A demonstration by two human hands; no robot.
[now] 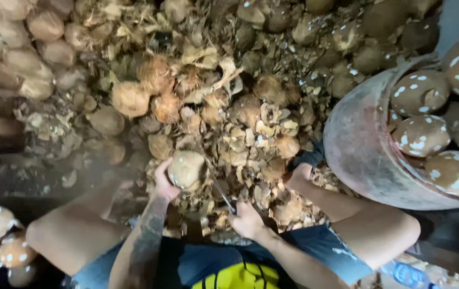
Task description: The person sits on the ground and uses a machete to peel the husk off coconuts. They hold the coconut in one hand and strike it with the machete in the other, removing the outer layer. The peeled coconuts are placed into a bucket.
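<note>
At frame centre the left hand (163,184) grips a coconut (186,169) — the right hand (244,218) holds a knife (222,194).

Coconut pile (133,99) ahead; tub (357,150) right (holding peeled coconuts (421,135)).

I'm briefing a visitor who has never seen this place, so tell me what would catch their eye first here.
First, the heap of brown coconut husk scraps across the floor, with unpeeled coconuts piled at upper left. Next, the big reddish tub at right, filled with peeled coconuts flecked white. At bottom centre, the left hand holds a coconut while the right hand has a knife in its grip, blade toward that coconut.
</note>
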